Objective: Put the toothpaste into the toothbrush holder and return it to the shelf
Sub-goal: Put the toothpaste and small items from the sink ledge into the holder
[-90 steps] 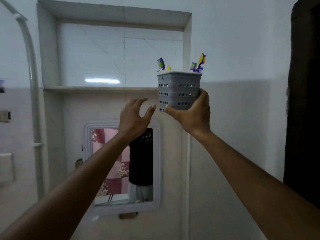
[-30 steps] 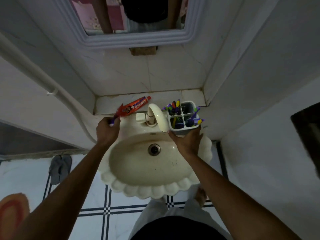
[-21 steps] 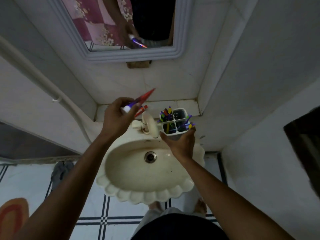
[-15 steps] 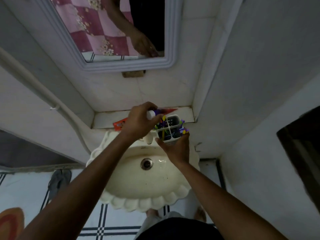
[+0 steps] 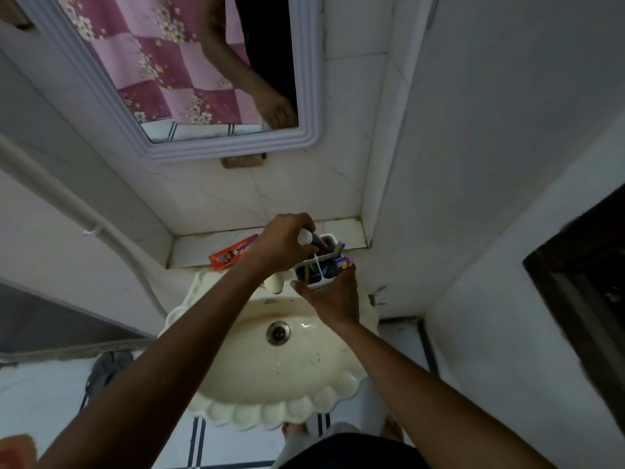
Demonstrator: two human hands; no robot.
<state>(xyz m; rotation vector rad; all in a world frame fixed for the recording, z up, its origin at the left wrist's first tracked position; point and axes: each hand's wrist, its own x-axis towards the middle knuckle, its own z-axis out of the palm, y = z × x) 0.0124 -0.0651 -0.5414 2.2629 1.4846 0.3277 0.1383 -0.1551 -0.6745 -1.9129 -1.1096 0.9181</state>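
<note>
My right hand [image 5: 333, 297] grips the grey toothbrush holder [image 5: 319, 270] from below, over the back right of the sink. The holder has divided compartments with several coloured toothbrushes in them. My left hand [image 5: 284, 243] is closed on a toothpaste tube [image 5: 309, 239], its white cap end up and its body angled down into a rear compartment of the holder. A second red toothpaste tube [image 5: 233, 256] lies flat on the ledge behind the sink, partly hidden by my left wrist.
A cream scalloped sink [image 5: 274, 363] with a drain [image 5: 278, 333] is below my hands; its tap [image 5: 273, 284] is mostly hidden. A framed mirror [image 5: 189, 76] hangs above. A white pipe [image 5: 84, 218] runs down the left wall. Slippers [image 5: 105, 370] lie on the tiled floor.
Since the holder came down from the shelf to the sink, my left hand picked up a toothpaste tube from the ledge, carried it right and tipped it into the holder.
</note>
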